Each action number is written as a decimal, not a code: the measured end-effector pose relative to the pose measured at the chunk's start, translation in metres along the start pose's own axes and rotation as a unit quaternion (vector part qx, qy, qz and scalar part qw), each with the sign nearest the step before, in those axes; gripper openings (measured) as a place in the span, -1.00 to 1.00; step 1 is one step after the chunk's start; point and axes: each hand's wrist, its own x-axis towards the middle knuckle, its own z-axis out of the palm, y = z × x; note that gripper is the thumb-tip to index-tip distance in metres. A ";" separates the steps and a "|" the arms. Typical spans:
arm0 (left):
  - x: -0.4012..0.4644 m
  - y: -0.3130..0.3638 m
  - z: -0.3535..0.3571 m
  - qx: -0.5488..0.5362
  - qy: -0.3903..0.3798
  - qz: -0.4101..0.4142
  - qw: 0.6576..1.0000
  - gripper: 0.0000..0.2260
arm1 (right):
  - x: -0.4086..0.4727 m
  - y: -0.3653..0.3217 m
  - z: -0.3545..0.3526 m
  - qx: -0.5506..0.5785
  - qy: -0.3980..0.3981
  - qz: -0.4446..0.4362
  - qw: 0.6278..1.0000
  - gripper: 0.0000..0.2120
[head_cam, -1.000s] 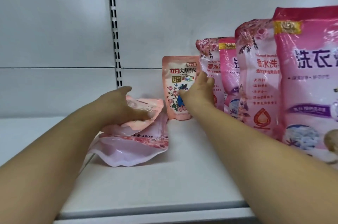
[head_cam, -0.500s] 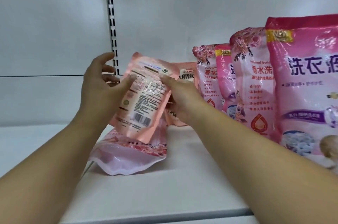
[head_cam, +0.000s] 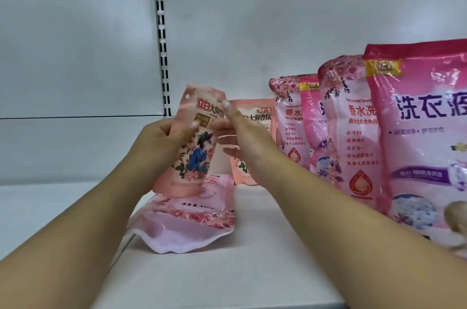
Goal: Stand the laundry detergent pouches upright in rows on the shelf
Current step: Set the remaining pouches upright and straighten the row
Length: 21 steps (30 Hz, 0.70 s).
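Left hand (head_cam: pixel 161 139) grips the small salmon-pink pouch (head_cam: pixel 192 142) by its left edge, thumb across the front. Right hand (head_cam: pixel 242 137) meets the pouch's right edge with fingers nearly straight; whether it pinches cannot be told. The pouch is held above the shelf (head_cam: pixel 252 253), long axis near vertical, top tilted slightly left, print facing the camera. Its likely slot lies behind and right, beside the standing matching pouch (head_cam: pixel 255 116), nearer the right hand. That pouch is largely hidden. A flat pink pouch (head_cam: pixel 187 228) lies directly below; the large pouch (head_cam: pixel 424 137) is cut off at right.
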 end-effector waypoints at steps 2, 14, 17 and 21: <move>-0.001 0.003 0.000 -0.064 -0.006 -0.018 0.998 -0.82 | 0.002 0.002 -0.008 0.013 0.014 0.012 1.000 -0.57; 0.004 -0.005 0.000 -0.131 -0.085 -0.033 0.987 -0.67 | 0.006 -0.003 -0.020 0.128 0.001 0.079 0.989 -0.78; 0.006 -0.008 -0.001 -0.138 -0.073 -0.038 0.987 -0.71 | -0.003 -0.007 -0.028 -0.033 -0.092 0.162 0.982 -0.81; 0.009 -0.008 0.000 -0.080 -0.045 -0.026 0.995 -0.79 | -0.005 -0.008 -0.033 -0.164 -0.089 0.205 0.961 -0.74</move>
